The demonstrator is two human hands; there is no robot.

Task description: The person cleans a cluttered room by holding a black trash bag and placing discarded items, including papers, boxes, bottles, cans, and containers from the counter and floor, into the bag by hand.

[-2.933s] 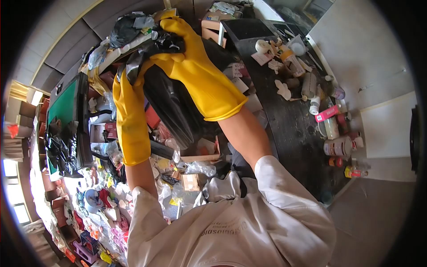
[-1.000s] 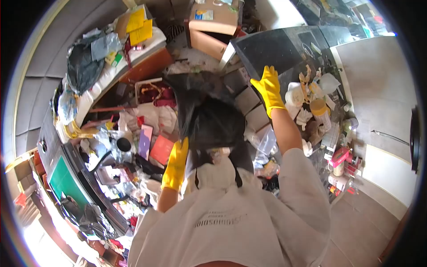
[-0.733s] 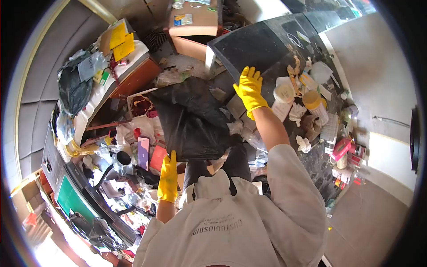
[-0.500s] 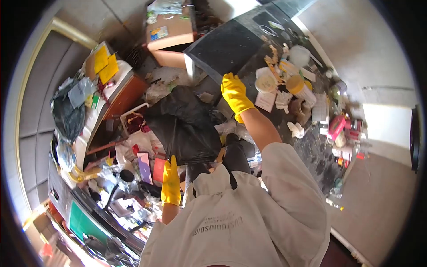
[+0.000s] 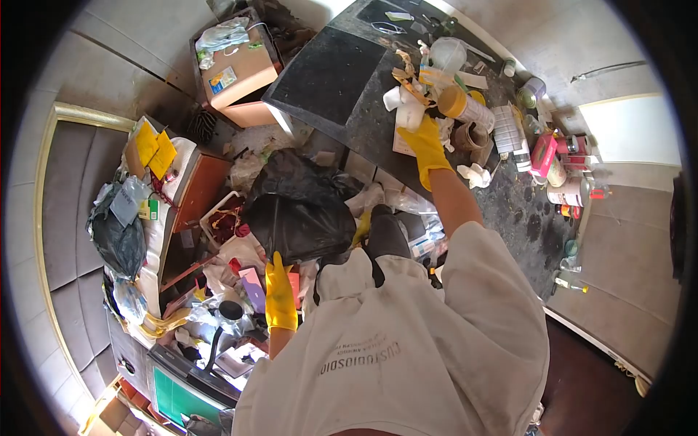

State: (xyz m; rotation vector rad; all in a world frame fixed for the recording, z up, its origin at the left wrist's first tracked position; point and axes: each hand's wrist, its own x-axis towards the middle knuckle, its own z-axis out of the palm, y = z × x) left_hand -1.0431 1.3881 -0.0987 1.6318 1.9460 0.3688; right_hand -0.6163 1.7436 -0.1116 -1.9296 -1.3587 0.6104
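Observation:
My left hand [image 5: 281,294], in a yellow rubber glove, is closed on the near edge of a black trash bag [image 5: 294,218]. The bag hangs in front of my legs, its opening not clearly visible. My right hand [image 5: 427,151], gloved in the same yellow, reaches over the dark tabletop [image 5: 527,240]. Its fingers are around a tilted white plastic tub [image 5: 410,115], partly covered by the glove. Close to that hand are a jar with a yellow-brown lid [image 5: 465,107], a brown cup-like container [image 5: 471,136] and a crumpled tissue [image 5: 475,175].
Cans [image 5: 568,192], a pink box [image 5: 543,156] and bottles line the table's wall side. A cardboard box [image 5: 240,69] stands at the back left. Mixed litter covers the floor at left, beside a cabinet [image 5: 193,174] and a green-topped surface [image 5: 174,396].
My right hand has moved from the table's near edge to the white tub, which is now tilted. The view has turned slightly. My left hand stays at the bag.

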